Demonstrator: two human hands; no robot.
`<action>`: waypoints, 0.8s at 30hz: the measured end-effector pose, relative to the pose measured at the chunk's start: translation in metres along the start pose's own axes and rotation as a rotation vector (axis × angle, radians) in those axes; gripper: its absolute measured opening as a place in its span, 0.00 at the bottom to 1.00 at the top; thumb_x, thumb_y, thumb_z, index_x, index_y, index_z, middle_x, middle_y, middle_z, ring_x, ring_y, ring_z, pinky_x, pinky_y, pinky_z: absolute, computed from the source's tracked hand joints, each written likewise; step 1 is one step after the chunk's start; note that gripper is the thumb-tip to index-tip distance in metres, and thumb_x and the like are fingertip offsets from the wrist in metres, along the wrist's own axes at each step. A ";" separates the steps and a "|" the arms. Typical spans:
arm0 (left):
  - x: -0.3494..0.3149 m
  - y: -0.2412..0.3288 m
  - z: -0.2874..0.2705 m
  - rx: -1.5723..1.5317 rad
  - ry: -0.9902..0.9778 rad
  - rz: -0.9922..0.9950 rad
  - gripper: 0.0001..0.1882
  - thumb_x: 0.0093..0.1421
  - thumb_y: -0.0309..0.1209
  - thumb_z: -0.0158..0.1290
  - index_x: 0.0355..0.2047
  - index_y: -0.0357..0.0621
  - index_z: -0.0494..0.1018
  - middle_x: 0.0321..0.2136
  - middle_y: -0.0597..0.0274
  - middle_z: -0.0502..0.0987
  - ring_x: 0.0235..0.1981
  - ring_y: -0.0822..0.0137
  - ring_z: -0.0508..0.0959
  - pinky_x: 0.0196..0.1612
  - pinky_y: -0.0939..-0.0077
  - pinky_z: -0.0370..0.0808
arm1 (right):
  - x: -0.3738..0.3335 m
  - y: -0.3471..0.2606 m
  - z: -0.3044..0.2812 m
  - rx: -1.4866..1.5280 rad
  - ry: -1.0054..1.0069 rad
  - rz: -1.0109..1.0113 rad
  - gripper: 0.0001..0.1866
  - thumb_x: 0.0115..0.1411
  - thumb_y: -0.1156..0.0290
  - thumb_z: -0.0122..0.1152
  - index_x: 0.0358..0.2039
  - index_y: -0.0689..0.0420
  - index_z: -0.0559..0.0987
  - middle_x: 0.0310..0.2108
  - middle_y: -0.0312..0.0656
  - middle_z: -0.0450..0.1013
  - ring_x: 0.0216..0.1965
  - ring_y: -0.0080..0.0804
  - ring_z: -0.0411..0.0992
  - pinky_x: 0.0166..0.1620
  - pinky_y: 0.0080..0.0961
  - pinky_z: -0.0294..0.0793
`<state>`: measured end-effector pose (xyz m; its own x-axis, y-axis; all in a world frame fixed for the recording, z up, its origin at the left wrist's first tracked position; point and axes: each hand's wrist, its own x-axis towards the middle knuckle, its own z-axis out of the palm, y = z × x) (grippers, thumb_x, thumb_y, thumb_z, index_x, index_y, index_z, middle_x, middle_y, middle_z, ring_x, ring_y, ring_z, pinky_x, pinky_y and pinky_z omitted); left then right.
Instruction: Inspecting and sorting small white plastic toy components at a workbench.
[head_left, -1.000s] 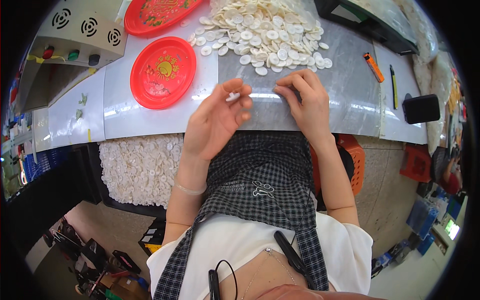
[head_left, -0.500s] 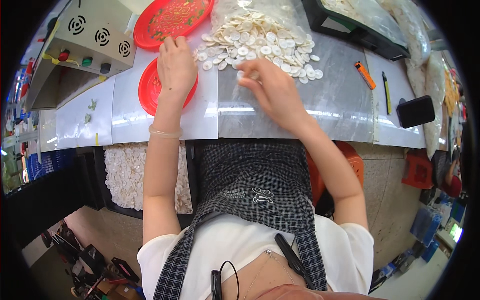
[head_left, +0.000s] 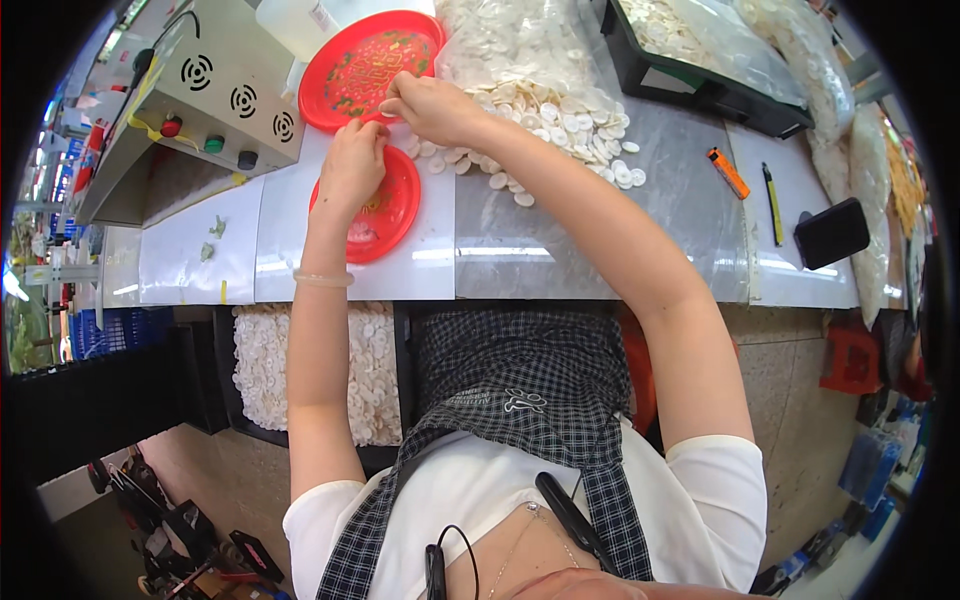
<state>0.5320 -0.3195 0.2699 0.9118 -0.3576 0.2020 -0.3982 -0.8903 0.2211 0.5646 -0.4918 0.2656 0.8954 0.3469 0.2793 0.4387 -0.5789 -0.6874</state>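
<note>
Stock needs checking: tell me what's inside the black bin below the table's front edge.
Many white discs show in the black bin. The left forearm crosses it, hiding part; the bin's bottom is covered.

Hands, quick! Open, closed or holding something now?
Left hand: fingers bent by the smaller red plate; can't tell if it's closed on anything.
Right hand: fingers bent by the bigger red plate; can't tell either.

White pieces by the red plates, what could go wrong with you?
The right forearm crosses the pile of white pieces in this view, so it might scatter some. The left hand and right hand are close, so they could bump.
</note>
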 end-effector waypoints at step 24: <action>-0.105 0.034 -0.013 -0.316 0.072 -0.082 0.26 0.48 0.35 0.66 0.48 0.48 0.76 0.29 0.60 0.69 0.33 0.62 0.72 0.41 0.68 0.71 | -0.050 0.006 -0.002 -0.177 -0.222 -0.251 0.14 0.62 0.60 0.55 0.37 0.59 0.72 0.38 0.46 0.73 0.45 0.45 0.70 0.48 0.38 0.68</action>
<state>0.4212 -0.3080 0.2688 0.9370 -0.2580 0.2355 -0.3459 -0.7797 0.5219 0.5221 -0.5140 0.2488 0.7284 0.6343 0.2591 0.6663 -0.5675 -0.4838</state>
